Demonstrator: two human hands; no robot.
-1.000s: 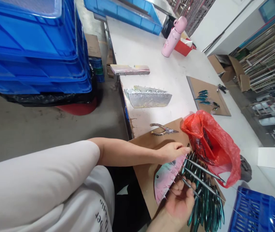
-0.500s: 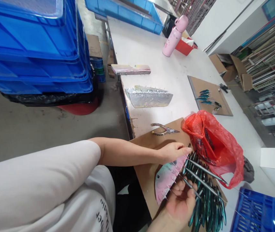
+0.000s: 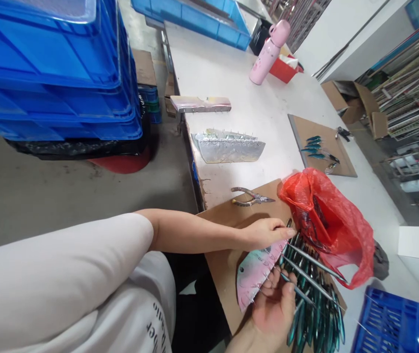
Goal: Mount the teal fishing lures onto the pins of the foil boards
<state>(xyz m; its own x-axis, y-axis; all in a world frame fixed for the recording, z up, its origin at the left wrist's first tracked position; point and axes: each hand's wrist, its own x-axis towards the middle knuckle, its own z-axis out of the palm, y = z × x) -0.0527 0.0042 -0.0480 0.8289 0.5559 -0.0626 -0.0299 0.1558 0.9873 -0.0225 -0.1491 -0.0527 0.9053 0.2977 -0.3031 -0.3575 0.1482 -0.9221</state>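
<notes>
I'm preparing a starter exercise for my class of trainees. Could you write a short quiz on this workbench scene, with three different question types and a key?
1. Multiple choice: what does the left hand hold?
A) Long-nosed metal pliers
B) A curved pink-and-green piece edged with thin metal pins
C) A white tissue

2. True or false: the blue slotted plastic basket is closer to the crumpled red plastic bag than the pink lidded bottle is.

3. Fill in the colour: the metal pliers lie on a flat ______ board.

Key: 1. B; 2. True; 3. brown
</notes>
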